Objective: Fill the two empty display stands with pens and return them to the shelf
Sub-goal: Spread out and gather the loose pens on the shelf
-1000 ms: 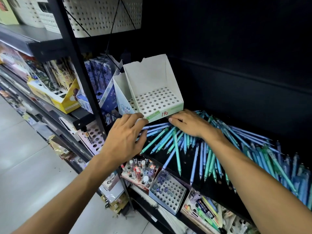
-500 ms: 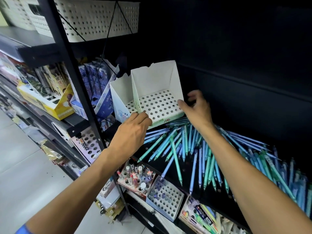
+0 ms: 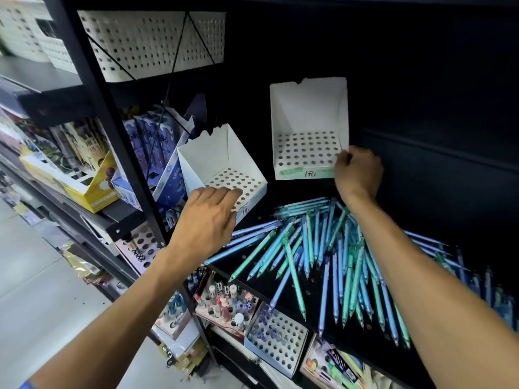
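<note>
Separating the two empty stands, we grip the right stand (image 3: 307,130) by its lower right corner with the right hand (image 3: 358,171), pinched shut, lifted above the pens (image 3: 317,256). Our left hand (image 3: 209,220) rests open-fingered on the left stand (image 3: 224,167), beside the pens. We should keep both level, holes up. Each front reads "1元".

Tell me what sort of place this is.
Most likely a stationery shop aisle. Loose blue and green pens lie heaped on a black retail shelf, white display stands carry handwritten price labels, and packaged stationery boxes fill the neighbouring shelves.
</note>
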Demonstrator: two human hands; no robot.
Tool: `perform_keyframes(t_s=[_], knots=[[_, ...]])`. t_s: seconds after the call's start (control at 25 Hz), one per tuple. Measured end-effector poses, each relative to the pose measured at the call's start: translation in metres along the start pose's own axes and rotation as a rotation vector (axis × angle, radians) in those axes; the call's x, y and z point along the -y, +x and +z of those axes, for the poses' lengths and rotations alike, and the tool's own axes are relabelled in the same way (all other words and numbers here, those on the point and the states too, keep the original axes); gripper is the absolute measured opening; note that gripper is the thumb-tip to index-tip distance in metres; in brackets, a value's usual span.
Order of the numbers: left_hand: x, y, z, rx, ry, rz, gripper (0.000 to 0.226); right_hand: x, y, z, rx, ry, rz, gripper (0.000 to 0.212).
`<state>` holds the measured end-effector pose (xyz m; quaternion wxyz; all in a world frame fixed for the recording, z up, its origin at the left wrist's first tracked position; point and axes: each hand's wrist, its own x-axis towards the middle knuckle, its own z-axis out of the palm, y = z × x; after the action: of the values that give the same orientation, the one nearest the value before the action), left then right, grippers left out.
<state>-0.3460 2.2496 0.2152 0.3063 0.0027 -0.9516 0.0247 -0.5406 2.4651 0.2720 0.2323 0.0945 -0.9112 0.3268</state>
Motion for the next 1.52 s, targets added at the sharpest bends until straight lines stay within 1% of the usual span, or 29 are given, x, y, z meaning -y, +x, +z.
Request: perform_keyframes(t_s=[0.08,0.12,0.16,0.24,0.32,0.48,0.56,0.68,0.8,0.96,1.08,1.16,1.2,1.32,1.36,1.4,1.52], knots=[[0.001,-0.001,0.002,0.036,0.084,-0.013,0.015,-0.007,-0.005,0.001,-0.014,-0.079,-0.010,0.029],[0.002,-0.001,0.003,0.063,0.086,-0.010,0.010,-0.009,-0.007,0.002,-0.011,-0.112,-0.016,0.029],[0.003,-0.001,0.004,0.087,0.065,-0.001,0.010,-0.009,-0.010,0.004,-0.001,-0.139,-0.021,0.030],[0.006,0.000,0.005,0.131,0.017,0.007,0.023,-0.005,-0.015,0.009,0.047,-0.171,-0.016,0.032],[0.008,-0.002,0.004,0.133,0.005,0.008,0.030,0.003,-0.020,0.015,0.099,-0.192,-0.008,0.034],[0.009,-0.009,0.000,0.096,0.031,0.019,0.032,0.018,-0.029,0.034,0.177,-0.146,0.077,0.029],[0.012,-0.009,0.002,0.116,0.041,0.023,0.033,0.021,-0.029,0.044,0.205,-0.140,0.117,0.028],[0.013,-0.010,0.008,0.142,0.045,0.007,0.033,0.019,-0.029,0.055,0.252,-0.195,0.102,0.030],[0.011,-0.014,0.012,0.130,0.039,0.026,0.031,0.009,-0.023,0.059,0.308,-0.206,0.074,0.034],[0.005,-0.012,0.008,0.122,-0.014,0.023,0.031,0.002,-0.013,0.065,0.441,-0.174,0.073,0.043],[-0.004,-0.018,-0.004,0.001,-0.123,-0.008,0.027,-0.009,-0.010,0.054,0.525,-0.101,0.027,0.056],[-0.015,-0.033,-0.012,-0.026,-0.227,-0.038,0.030,-0.025,-0.012,0.041,0.601,-0.105,-0.056,0.060],[-0.022,-0.042,-0.012,0.023,-0.269,-0.057,0.037,-0.034,-0.013,0.036,0.663,-0.148,-0.116,0.061],[-0.041,-0.058,-0.004,0.327,-0.349,-0.119,0.073,-0.054,-0.022,0.024,0.876,-0.247,-0.240,0.064],[-0.046,-0.059,0.003,0.407,-0.356,-0.130,0.082,-0.059,-0.024,0.023,0.910,-0.250,-0.260,0.064],[-0.049,-0.058,0.009,0.454,-0.341,-0.130,0.087,-0.062,-0.026,0.021,0.916,-0.249,-0.282,0.064],[-0.061,-0.051,0.014,0.510,-0.359,-0.156,0.094,-0.068,-0.032,0.015,0.898,-0.245,-0.336,0.062]])
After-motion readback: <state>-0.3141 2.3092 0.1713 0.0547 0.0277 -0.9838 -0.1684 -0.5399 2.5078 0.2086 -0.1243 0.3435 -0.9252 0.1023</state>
